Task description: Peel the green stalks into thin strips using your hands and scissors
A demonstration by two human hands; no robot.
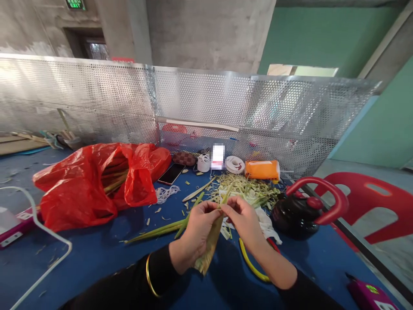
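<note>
Both of my hands meet over the blue table on a long plant leaf [211,247], broad and yellow-brown below and narrowing to a green tip above. My left hand [198,226] pinches it between thumb and forefinger, the broad part passing by its palm. The fingertips of my right hand [244,220] pinch the narrow part at nearly the same spot. Long green stalks [155,234] lie to the left of my hands. Behind them is a heap of shredded plant scraps [258,189], with crumpled white cloth or tissue [267,226] in front. A curved yellow handle [251,263] shows under my right forearm.
A red plastic bag [77,185] of stalks fills the left side, near white string [166,193] and a phone [172,174]. A black kettle [295,217] stands right, before a red chair [383,206]. An orange packet [263,170] lies near the perforated metal panel [200,94].
</note>
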